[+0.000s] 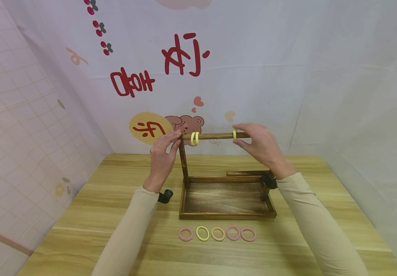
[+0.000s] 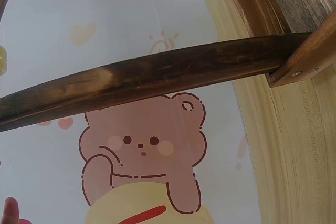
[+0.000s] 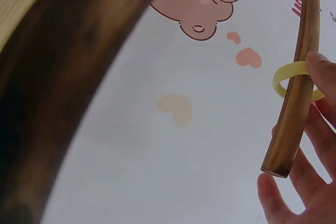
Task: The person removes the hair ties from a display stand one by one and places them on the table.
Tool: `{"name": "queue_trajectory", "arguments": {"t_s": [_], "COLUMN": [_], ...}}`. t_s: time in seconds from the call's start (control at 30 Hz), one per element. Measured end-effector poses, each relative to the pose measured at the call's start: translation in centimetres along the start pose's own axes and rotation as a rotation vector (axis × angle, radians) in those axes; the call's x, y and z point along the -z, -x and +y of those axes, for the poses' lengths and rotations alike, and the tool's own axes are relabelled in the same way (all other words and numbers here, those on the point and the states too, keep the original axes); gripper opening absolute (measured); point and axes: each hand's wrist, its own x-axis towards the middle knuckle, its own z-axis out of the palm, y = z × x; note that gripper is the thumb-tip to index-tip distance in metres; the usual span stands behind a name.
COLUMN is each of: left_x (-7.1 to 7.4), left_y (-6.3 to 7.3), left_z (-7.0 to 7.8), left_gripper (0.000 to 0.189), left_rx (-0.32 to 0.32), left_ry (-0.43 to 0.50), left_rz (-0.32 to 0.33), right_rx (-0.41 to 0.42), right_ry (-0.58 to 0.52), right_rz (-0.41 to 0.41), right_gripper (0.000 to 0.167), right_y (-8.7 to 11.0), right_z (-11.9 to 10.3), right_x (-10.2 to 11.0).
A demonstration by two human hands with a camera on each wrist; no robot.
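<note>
A dark wooden rack (image 1: 183, 165) stands on the table, with a long upper bar (image 1: 215, 136) reaching right from its tall left post. My left hand (image 1: 162, 157) grips the corner where post and bar meet. Toward the bar's free right end, my right hand (image 1: 262, 145) pinches a yellow ring (image 3: 286, 72) between thumb and fingertips. That ring encircles the bar (image 3: 302, 103), as the right wrist view shows. Two more yellow rings (image 1: 197, 138) hang side by side near the left post. In the left wrist view the post (image 2: 157, 72) crosses the picture and one fingertip (image 2: 10, 211) shows.
Below the bar lies the rack's shallow tray base (image 1: 226, 216). A shorter, lower bar (image 1: 243, 173) points left from the right side. Several pink, yellow and orange rings (image 1: 202, 233) lie in a row on the wooden table (image 1: 115, 214) before it. A printed cloth (image 1: 253, 69) hangs behind.
</note>
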Motion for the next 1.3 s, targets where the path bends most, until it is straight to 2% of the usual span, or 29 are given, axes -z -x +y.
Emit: {"name": "queue_trajectory", "arguments": {"t_s": [1.3], "left_x": [-0.2], "left_y": [-0.2], "left_z": [0.0], "left_gripper": [0.025], "left_rx": [-0.005], "left_ry": [-0.008], "left_rz": [0.009], "right_rx": [-0.038], "right_ry": [0.031], "right_rz": [-0.023], "right_gripper": [0.047], "right_y": [0.8], "right_z": [1.1], "right_x": [1.1]}}
